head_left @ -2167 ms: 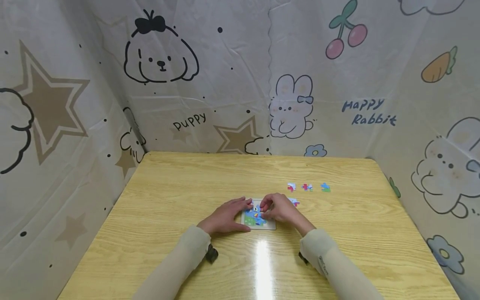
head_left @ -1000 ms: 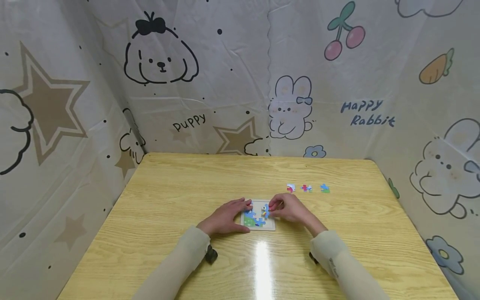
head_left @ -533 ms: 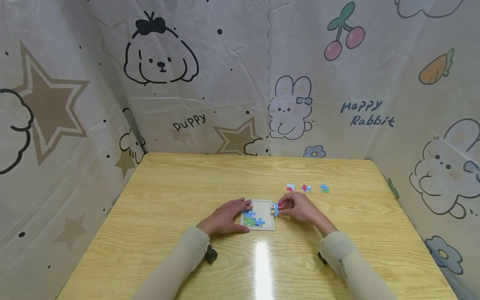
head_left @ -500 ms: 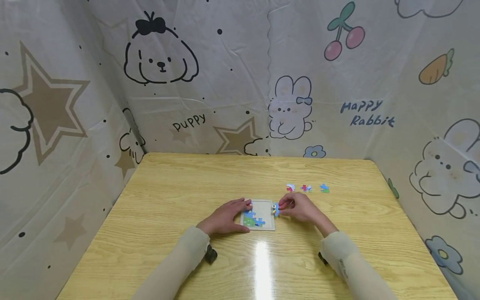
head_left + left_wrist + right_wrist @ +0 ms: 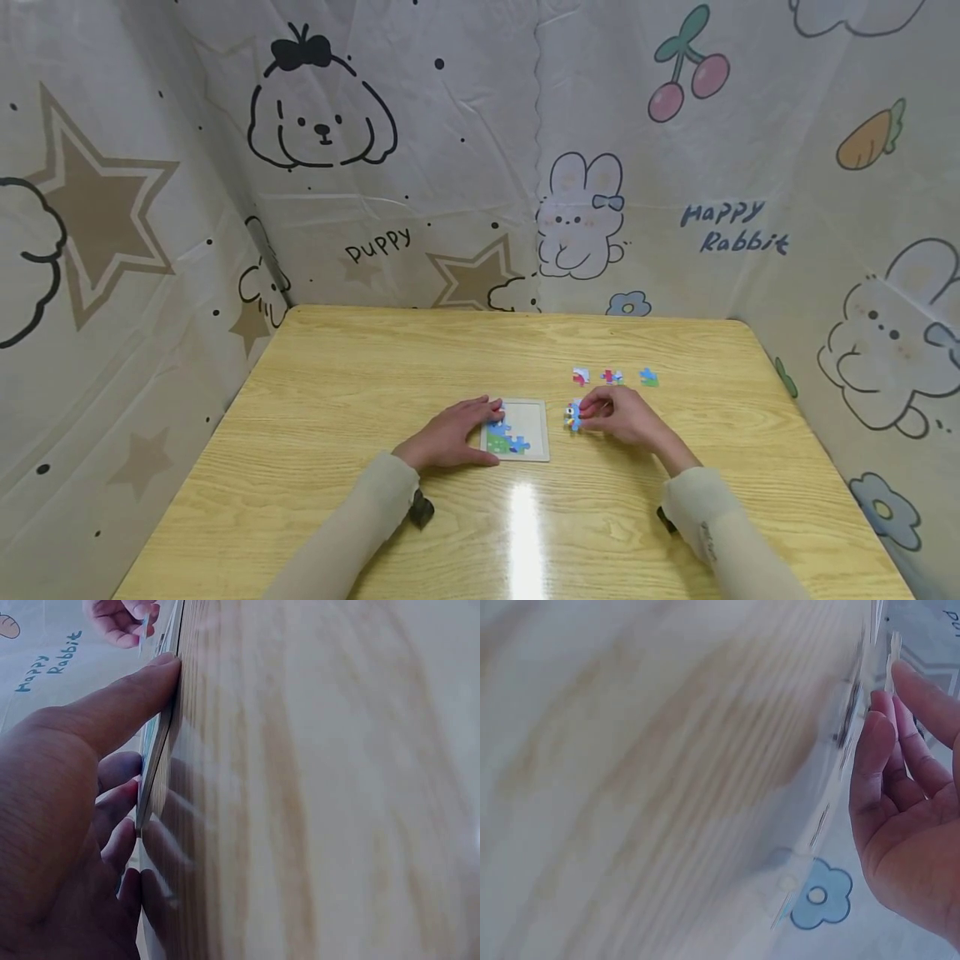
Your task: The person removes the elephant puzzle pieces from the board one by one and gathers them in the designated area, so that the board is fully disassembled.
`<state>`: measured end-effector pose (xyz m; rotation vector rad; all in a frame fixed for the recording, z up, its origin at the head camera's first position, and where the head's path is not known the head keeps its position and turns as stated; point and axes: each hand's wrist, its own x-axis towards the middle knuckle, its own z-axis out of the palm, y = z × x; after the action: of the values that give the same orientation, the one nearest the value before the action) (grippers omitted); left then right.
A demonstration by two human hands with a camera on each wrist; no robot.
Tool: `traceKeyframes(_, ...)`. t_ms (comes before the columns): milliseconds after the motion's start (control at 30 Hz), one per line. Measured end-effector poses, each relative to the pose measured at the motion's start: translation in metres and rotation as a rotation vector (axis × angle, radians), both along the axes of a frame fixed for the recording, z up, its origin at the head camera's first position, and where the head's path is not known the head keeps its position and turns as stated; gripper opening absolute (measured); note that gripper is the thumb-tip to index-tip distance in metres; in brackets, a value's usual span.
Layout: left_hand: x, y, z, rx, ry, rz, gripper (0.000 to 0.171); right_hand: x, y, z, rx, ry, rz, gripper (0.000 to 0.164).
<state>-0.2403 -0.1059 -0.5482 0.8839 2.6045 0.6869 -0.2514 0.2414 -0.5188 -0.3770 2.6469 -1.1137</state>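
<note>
A blue jigsaw piece [image 5: 573, 414] with white and orange markings is pinched between the fingertips and thumb of my right hand [image 5: 622, 415]. It is off the board, to its right; in the right wrist view the held piece [image 5: 892, 664] shows edge-on, raised. A pale, square puzzle board [image 5: 534, 417] holds several joined blue and green pieces [image 5: 506, 440] in its lower left part. My left hand [image 5: 448, 433] rests on the board's left side. Its thumb [image 5: 139, 694] lies along the near edge, with the fingers spread over the left and far part, hiding some pieces.
Three loose jigsaw pieces lie in a row beyond my right hand: a white and red one [image 5: 581, 376], a red and blue one [image 5: 612, 377] and a blue and green one [image 5: 648, 377]. Patterned cloth [image 5: 465, 150] hangs round the wooden table [image 5: 360, 358].
My right hand has lifted the blue jigsaw piece off the board and carried it rightward past the board's right edge. The left hand has stayed on the board.
</note>
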Motion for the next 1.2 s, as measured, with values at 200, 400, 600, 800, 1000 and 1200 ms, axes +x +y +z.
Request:
traceKeyframes(200, 0.002, 0.0, 0.001, 0.012, -0.018, 0.014, 0.081, 0.0, 0.016, 0.001, 0.003, 0.0, 0.001, 0.02)
traceKeyframes(400, 0.003, 0.0, 0.002, 0.005, -0.018, 0.013, 0.081, -0.001, 0.029, 0.001, -0.007, -0.022, -0.027, 0.021)
traceKeyframes(600, 0.002, 0.0, 0.001, 0.003, -0.02, 0.015, 0.081, -0.005, 0.04, 0.001, -0.025, -0.045, -0.052, 0.023)
traceKeyframes(800, 0.001, 0.0, 0.0, -0.006, -0.02, 0.017, 0.083, -0.006, 0.05, 0.002, -0.022, -0.062, -0.068, 0.026)
traceKeyframes(1000, 0.001, 0.0, 0.001, 0.002, -0.023, 0.017, 0.082, -0.009, 0.059, 0.0, -0.009, -0.057, -0.076, 0.026)
traceKeyframes(1200, 0.002, 0.0, 0.003, 0.003, -0.018, 0.008, 0.082, -0.011, 0.063, 0.0, -0.012, -0.064, -0.079, 0.026)
